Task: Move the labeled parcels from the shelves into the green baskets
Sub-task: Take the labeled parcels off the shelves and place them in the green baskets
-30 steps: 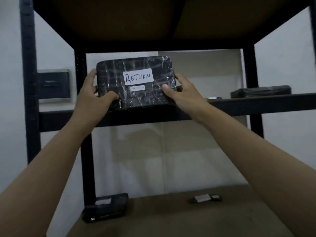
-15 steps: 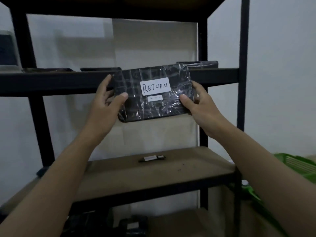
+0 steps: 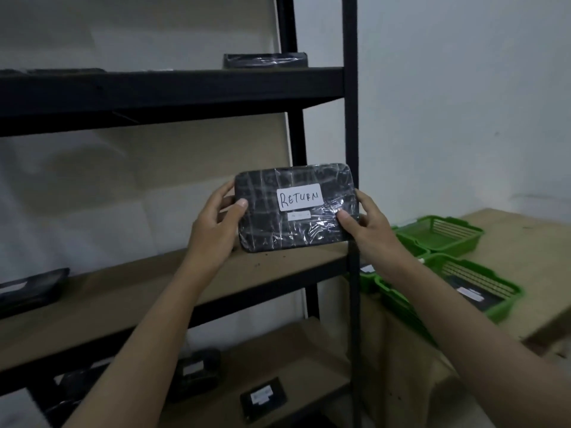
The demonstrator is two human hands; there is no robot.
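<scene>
I see my left hand [image 3: 216, 233] and right hand [image 3: 370, 230] pinching the short ends of a flat, round-cornered black parcel [image 3: 296, 208], glossy with crinkled clear wrap, white RETURN label [image 3: 299, 197] facing me. It hangs in the air before the black metal shelf post [image 3: 350, 88]; slatted green plastic baskets [image 3: 445, 233] sit at four o'clock on the brown table [image 3: 531, 242]

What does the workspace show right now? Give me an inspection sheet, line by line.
Surface: brown shelf boards on a black rack.
Job's things: parcel labelled RETURN held upright; green baskets to the right, one with a parcel inside.
Clutter: other dark parcels lie on the shelves.
Grip: left hand and right hand each hold a parcel end.
Cables: nothing seen.
Surroundings: pale wall.
</scene>
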